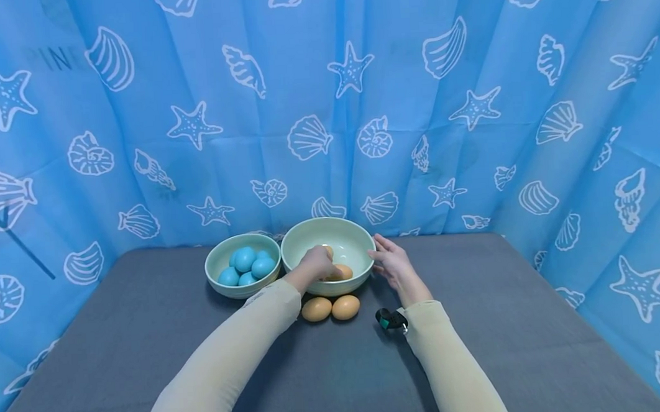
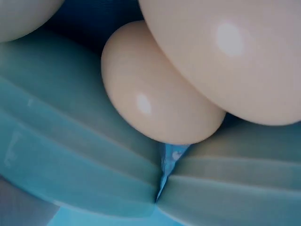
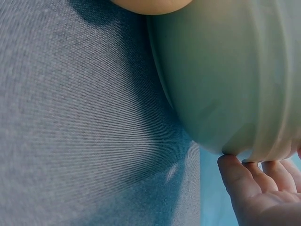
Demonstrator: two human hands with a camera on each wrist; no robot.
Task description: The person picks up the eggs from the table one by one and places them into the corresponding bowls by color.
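Observation:
A large pale green bowl (image 1: 359, 232) stands in the middle of the table. My left hand (image 1: 317, 264) reaches into it with bent fingers, over a brown egg (image 1: 343, 272). Another brown egg (image 1: 328, 251) peeks out just beyond the knuckles. Whether the fingers pinch either egg is hidden. Outside the bowl, my right hand (image 1: 393, 265) touches its right side; the fingers (image 3: 236, 174) press the outer wall with their tips. Two more brown eggs, the left one (image 1: 316, 309) and the right one (image 1: 346, 307), lie on the table before the bowl.
A smaller green bowl (image 1: 214, 262) holding several blue eggs (image 1: 245, 258) sits to the left, right beside the large bowl. Grey cloth covers the table (image 1: 482, 322). A blue curtain (image 1: 403, 102) with shell patterns hangs behind and at the sides.

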